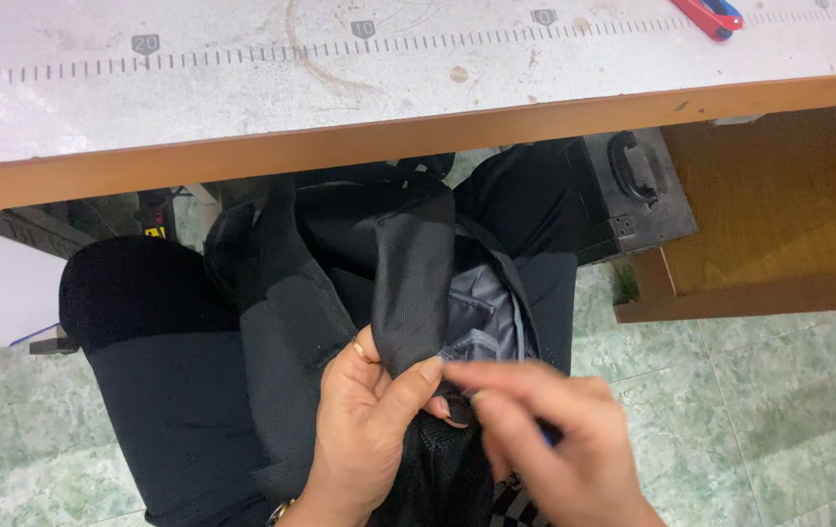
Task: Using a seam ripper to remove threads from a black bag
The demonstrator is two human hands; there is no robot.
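A black fabric bag (340, 283) with a grey lining (486, 317) lies on my lap, below the table edge. My left hand (364, 429), with a ring on one finger, pinches a fold of the bag's black fabric (416, 293) between thumb and fingers. My right hand (554, 439) is blurred. Its fingertips reach left to the same fold, right by my left thumb, and I cannot see whether it holds anything. The lower part of the bag is hidden behind both hands.
A white worktable (242, 88) with a printed ruler scale and a wooden front edge (418, 137) spans the top. A red and blue tool (711, 15) lies at its far right. A wooden cabinet (779, 215) and a black case (632, 185) stand on the green tiled floor (779, 410).
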